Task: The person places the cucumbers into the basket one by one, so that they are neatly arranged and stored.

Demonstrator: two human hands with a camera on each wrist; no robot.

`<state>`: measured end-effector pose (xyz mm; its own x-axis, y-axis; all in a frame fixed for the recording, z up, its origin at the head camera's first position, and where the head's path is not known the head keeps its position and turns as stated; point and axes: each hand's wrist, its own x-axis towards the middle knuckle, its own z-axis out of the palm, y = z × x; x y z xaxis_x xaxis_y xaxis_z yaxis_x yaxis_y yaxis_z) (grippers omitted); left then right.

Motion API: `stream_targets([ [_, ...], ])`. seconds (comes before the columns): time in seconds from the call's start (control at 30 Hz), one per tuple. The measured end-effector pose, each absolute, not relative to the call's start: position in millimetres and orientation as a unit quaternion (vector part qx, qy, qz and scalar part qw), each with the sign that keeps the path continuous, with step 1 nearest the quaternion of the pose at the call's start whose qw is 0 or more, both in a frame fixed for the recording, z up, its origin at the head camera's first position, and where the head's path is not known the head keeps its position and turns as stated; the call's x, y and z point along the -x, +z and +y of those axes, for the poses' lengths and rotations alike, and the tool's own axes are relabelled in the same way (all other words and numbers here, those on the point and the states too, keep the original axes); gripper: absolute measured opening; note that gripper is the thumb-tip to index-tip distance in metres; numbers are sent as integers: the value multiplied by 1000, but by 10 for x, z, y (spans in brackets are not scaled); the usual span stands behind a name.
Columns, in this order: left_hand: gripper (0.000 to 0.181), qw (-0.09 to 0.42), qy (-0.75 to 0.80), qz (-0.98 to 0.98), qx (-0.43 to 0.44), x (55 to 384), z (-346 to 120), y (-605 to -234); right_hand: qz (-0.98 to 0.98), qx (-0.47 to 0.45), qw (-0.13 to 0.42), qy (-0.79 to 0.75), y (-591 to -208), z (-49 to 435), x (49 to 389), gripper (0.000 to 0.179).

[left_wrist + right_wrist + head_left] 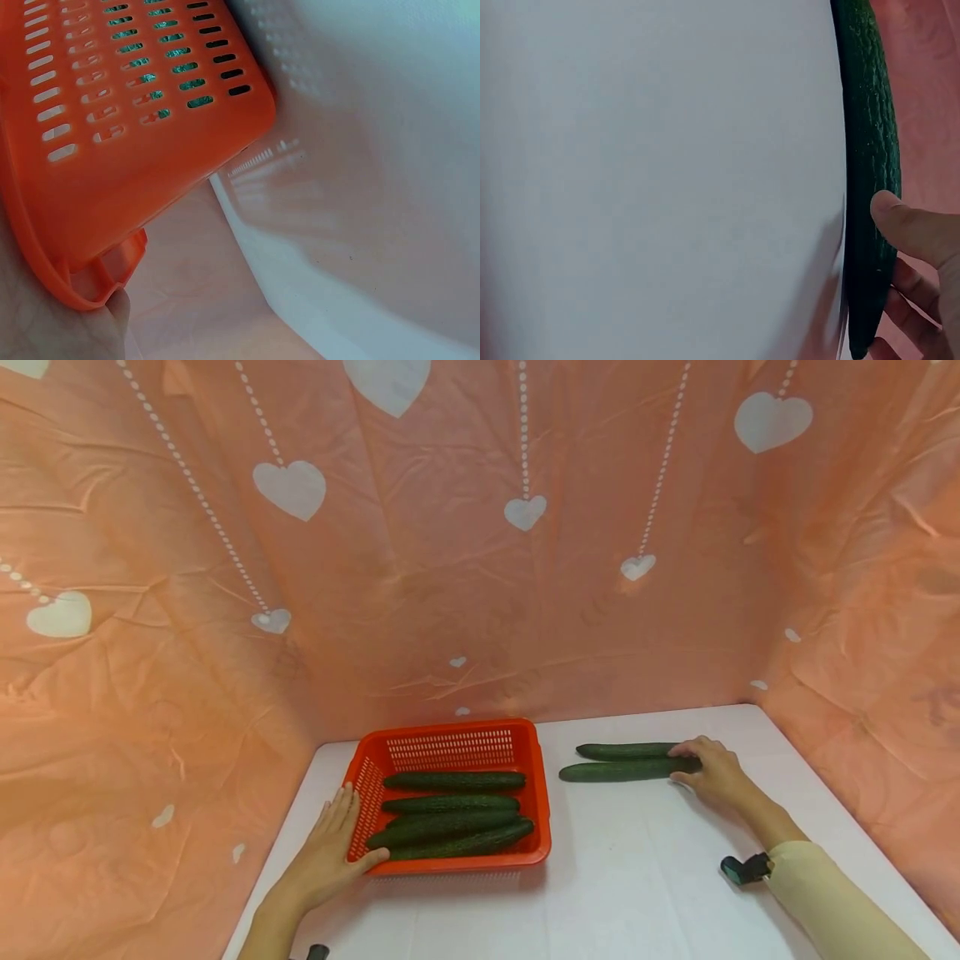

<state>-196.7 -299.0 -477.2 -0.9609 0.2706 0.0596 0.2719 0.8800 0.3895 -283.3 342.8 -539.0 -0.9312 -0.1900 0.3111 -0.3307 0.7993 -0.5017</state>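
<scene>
An orange-red plastic basket (542,793) with slotted walls holds several dark green cucumbers (454,782), lying roughly side by side. My left hand (326,847) rests against its left rim with fingers straight, the thumb lying over the front left corner. In the left wrist view only part of that hand shows, touching the basket's rim (34,255). Right of the basket, two cucumbers lie on the table. My right hand (714,772) grips the right end of the nearer cucumber (615,771), thumb on its near side. The farther cucumber (626,751) lies just behind it.
A white-covered table (600,877) carries everything. Orange sheeting with white hearts (525,635) hangs behind the table and along both sides. Dark wrist devices (744,869) sit at the forearms.
</scene>
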Motion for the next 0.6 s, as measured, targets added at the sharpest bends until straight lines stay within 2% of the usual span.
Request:
stream_targets([
  [0.6,112,-1,-204,-969,140,1957,-2979,-4763,-934,-172,101,295,-5456,3484,2774,30],
])
